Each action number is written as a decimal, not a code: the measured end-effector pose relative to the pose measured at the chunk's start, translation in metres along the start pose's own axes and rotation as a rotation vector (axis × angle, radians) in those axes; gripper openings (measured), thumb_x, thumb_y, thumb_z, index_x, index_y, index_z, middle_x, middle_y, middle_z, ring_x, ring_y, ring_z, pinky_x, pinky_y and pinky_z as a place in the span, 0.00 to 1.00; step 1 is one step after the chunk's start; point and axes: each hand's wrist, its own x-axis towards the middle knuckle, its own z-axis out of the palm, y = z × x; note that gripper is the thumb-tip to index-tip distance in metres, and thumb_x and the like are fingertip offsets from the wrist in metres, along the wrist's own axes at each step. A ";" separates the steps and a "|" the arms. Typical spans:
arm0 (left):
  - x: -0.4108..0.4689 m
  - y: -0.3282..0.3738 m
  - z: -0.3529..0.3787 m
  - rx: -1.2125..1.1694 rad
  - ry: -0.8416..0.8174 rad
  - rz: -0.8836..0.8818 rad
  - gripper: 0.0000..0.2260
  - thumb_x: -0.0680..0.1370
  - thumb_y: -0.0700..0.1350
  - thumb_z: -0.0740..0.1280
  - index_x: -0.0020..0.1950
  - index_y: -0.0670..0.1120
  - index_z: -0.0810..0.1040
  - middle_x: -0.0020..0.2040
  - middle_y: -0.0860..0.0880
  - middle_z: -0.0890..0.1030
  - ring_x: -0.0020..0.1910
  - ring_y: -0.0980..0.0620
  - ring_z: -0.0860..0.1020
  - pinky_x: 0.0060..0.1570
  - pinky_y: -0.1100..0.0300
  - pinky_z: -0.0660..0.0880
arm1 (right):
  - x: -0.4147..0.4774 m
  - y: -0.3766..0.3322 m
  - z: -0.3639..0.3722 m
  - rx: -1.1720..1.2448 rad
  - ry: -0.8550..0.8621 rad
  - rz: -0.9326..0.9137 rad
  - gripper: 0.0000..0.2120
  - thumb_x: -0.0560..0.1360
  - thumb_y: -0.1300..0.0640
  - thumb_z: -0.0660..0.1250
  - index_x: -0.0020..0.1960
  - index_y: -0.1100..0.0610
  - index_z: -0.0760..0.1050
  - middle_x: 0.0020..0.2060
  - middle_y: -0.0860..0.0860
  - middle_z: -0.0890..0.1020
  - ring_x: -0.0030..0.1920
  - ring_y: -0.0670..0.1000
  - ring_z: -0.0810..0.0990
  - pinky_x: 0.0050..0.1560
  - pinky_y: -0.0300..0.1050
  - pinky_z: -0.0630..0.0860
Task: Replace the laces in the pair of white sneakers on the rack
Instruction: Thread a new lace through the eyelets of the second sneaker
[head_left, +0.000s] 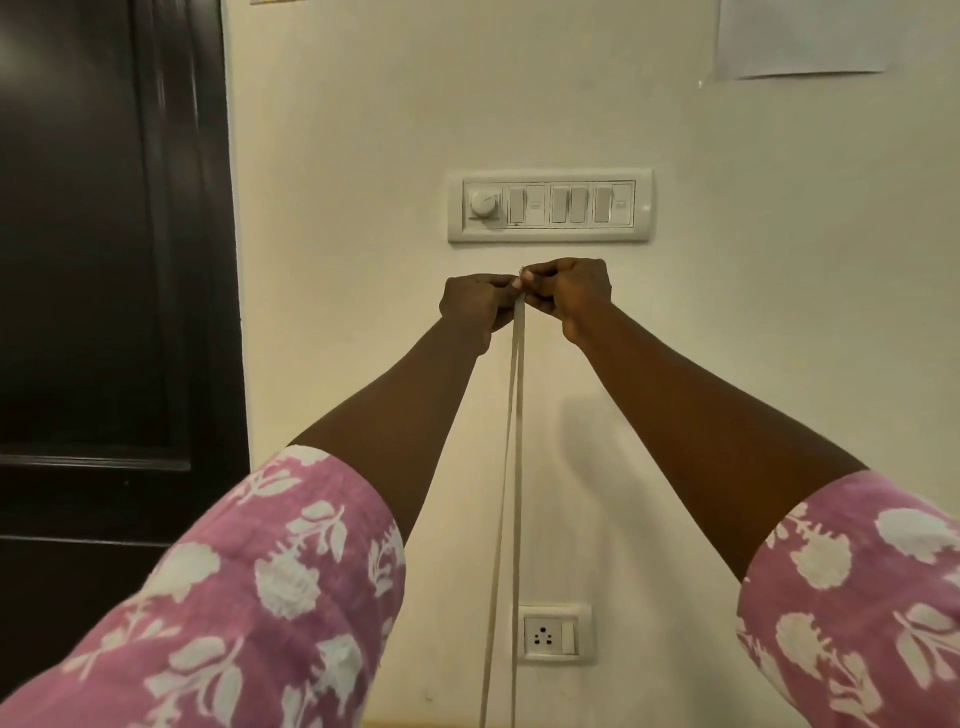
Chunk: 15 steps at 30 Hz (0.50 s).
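My left hand (478, 306) and right hand (569, 296) meet, both pinching the lace (511, 441) at its top; its two strands hang straight down beneath my fingers, equally near either hand

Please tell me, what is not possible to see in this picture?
Head view: the top of the lace is hidden by the fingers of the left hand and right hand.
Head view: its two strands are cut off by the bottom edge.
Head view: the sneakers and rack lie outside the frame.
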 end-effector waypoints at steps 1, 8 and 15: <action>-0.002 0.000 0.000 -0.019 -0.001 -0.004 0.12 0.74 0.32 0.69 0.56 0.34 0.78 0.37 0.43 0.79 0.35 0.50 0.79 0.34 0.67 0.79 | -0.001 -0.002 0.000 -0.004 -0.006 -0.001 0.08 0.71 0.73 0.68 0.50 0.70 0.79 0.37 0.57 0.81 0.37 0.52 0.81 0.38 0.40 0.80; -0.010 0.006 0.001 -0.063 -0.001 -0.035 0.11 0.73 0.29 0.67 0.55 0.32 0.78 0.36 0.44 0.79 0.35 0.51 0.78 0.30 0.67 0.79 | -0.006 -0.011 -0.004 -0.017 -0.067 0.029 0.08 0.71 0.71 0.69 0.49 0.71 0.78 0.37 0.58 0.81 0.38 0.52 0.81 0.38 0.39 0.80; -0.015 0.017 0.001 -0.016 -0.049 -0.066 0.12 0.74 0.28 0.66 0.57 0.33 0.78 0.37 0.45 0.78 0.35 0.52 0.77 0.31 0.67 0.79 | -0.011 -0.016 -0.009 -0.059 -0.108 0.004 0.05 0.71 0.71 0.69 0.47 0.70 0.78 0.38 0.57 0.81 0.40 0.52 0.82 0.40 0.39 0.80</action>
